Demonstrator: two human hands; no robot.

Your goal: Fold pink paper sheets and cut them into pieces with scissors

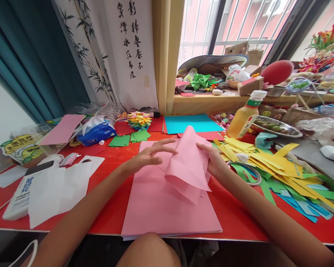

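Observation:
A pink sheet of paper [187,163], curled over into a loose fold, is held up above a stack of larger pink paper [167,211]. My right hand [215,158] grips the sheet's right side, thumb on the near face and the other fingers hidden behind it. On the left, my left hand [153,155] has its fingers spread, the fingertips close to the sheet's left edge; whether they touch it I cannot tell. The stack lies on the red tabletop [108,196] near its front edge.
Yellow paper strips [267,155], a tape roll [256,177] and a juice bottle [246,115] stand to the right. A blue tissue pack [97,131], green paper squares [119,141] and blue sheets [193,123] lie behind. White paper [61,189] lies left.

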